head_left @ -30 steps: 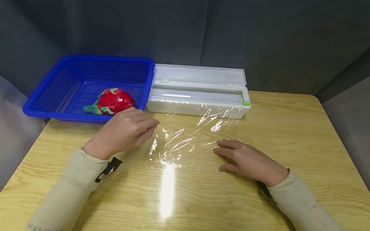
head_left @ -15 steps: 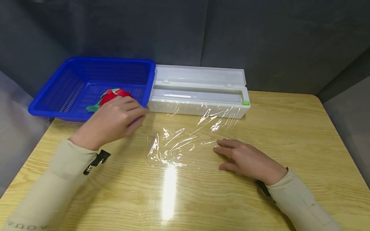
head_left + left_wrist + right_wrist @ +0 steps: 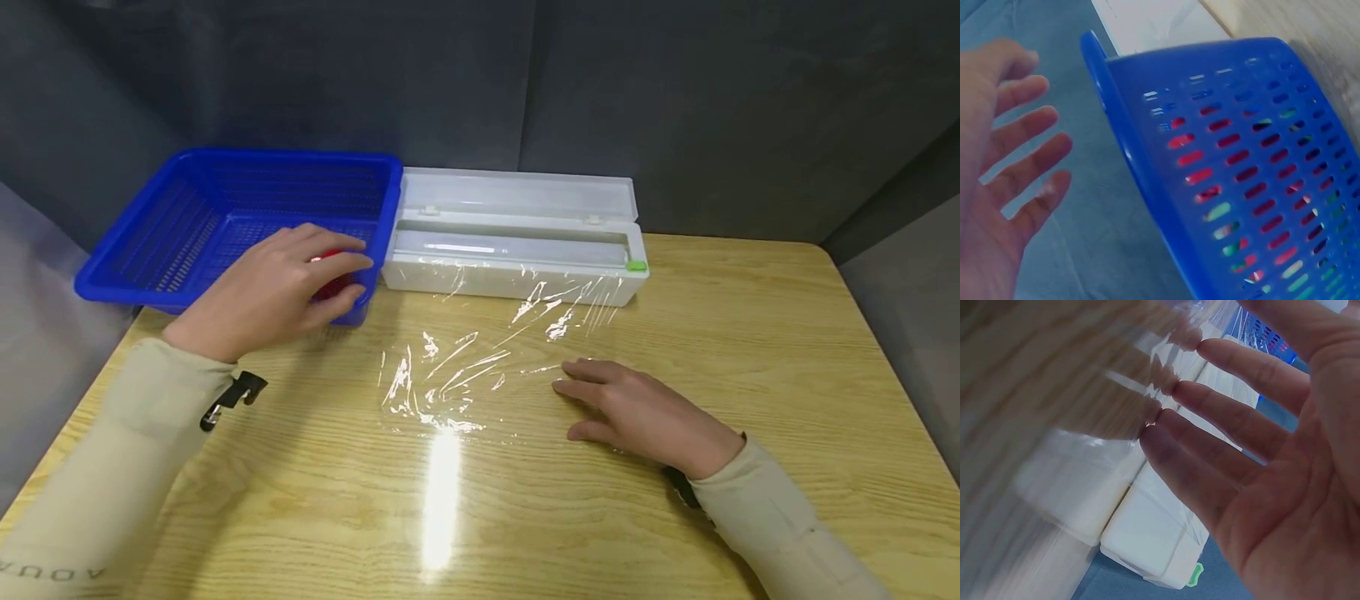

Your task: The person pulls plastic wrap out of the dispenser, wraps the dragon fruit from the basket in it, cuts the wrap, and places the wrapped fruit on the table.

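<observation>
My left hand (image 3: 273, 283) hovers over the front right of the blue plastic basket (image 3: 292, 155), fingers spread apart. Beneath it a red dragon fruit (image 3: 335, 287) lies in the basket, mostly hidden by the hand. Through the slots in the left wrist view, the fruit's red and green show, while the left hand (image 3: 1016, 137) is above the rim with relaxed, separate fingers. A sheet of clear cling film (image 3: 468, 367) stretches from the white dispenser box (image 3: 517, 287) across the table. The fingertips of my right hand (image 3: 645, 412) rest on the film's right side, fingers extended.
The dispenser's lid (image 3: 517, 193) stands raised at the back, and a green slider (image 3: 637, 267) sits at its right end. Behind the wooden table (image 3: 750, 333) hangs a dark grey curtain (image 3: 675, 108). The basket stands against the dispenser's left end.
My left hand has moved left and away from the film's left edge to above the dragon fruit, and its pinched fingers have spread. The right hand stays in place.
</observation>
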The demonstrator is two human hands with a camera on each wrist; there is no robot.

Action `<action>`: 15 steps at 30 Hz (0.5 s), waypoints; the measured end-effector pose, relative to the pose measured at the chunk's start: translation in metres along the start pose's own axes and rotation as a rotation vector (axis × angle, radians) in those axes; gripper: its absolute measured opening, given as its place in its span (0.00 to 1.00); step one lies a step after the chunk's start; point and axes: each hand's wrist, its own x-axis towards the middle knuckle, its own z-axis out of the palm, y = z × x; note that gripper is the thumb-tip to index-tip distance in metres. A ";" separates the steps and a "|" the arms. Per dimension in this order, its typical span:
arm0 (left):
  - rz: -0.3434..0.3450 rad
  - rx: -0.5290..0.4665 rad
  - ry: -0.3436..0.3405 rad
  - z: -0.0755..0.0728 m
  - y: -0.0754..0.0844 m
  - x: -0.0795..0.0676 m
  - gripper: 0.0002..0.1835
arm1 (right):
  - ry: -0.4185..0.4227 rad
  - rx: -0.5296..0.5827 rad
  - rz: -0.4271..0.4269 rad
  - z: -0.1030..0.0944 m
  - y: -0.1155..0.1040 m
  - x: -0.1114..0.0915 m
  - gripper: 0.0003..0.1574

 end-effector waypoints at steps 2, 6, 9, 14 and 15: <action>-0.004 -0.004 -0.011 0.000 -0.003 0.000 0.17 | 0.002 -0.001 -0.001 0.001 0.000 0.000 0.35; -0.016 0.014 -0.041 0.000 -0.011 -0.001 0.21 | 0.006 -0.003 0.000 0.002 0.001 0.000 0.35; -0.031 0.030 -0.053 0.001 -0.017 -0.002 0.23 | 0.004 -0.004 0.003 0.002 0.001 0.000 0.35; -0.060 0.032 -0.055 0.004 -0.024 -0.004 0.27 | -0.001 -0.002 0.012 0.002 0.000 0.000 0.35; -0.066 0.031 -0.056 0.005 -0.026 -0.004 0.28 | -0.002 -0.002 0.015 0.001 0.000 0.000 0.35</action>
